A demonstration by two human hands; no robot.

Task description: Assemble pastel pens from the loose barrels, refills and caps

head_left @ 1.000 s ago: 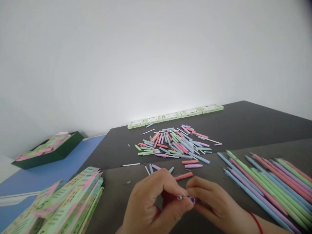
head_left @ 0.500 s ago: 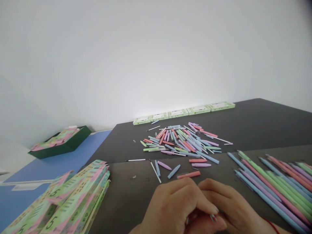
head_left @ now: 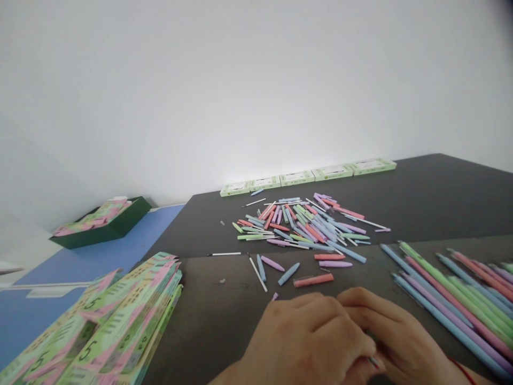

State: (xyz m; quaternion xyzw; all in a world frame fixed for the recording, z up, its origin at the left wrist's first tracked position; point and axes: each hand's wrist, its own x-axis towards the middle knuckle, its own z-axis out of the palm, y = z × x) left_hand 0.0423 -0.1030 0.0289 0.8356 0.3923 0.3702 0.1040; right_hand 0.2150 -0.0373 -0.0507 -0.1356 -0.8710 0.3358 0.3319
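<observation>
At the bottom centre my left hand [head_left: 304, 339] and my right hand [head_left: 395, 334] are pressed together with fingers curled. Between the fingertips shows the small shiny end of a pen part [head_left: 373, 362]; most of it is hidden by the fingers. A small purple tip [head_left: 274, 296] peeks out just beyond my left knuckles; whether it is held or lies on the table I cannot tell. Just past my hands lie a red pen cap [head_left: 315, 280], a purple pen piece [head_left: 335, 264] and a blue pen piece [head_left: 288, 274].
A heap of coloured pen parts and white refills [head_left: 304, 224] lies mid-table. Whole-looking pens [head_left: 452, 299] are lined up at right. Green-pink printed packets [head_left: 116, 321] stack at left. A dark green box [head_left: 108, 232] holds more packets. Flat boxes [head_left: 296, 177] line the wall.
My hands have shifted slightly right, still together. A purple tip now shows beyond my left knuckles. The view has tilted a little, so the table items sit slightly higher.
</observation>
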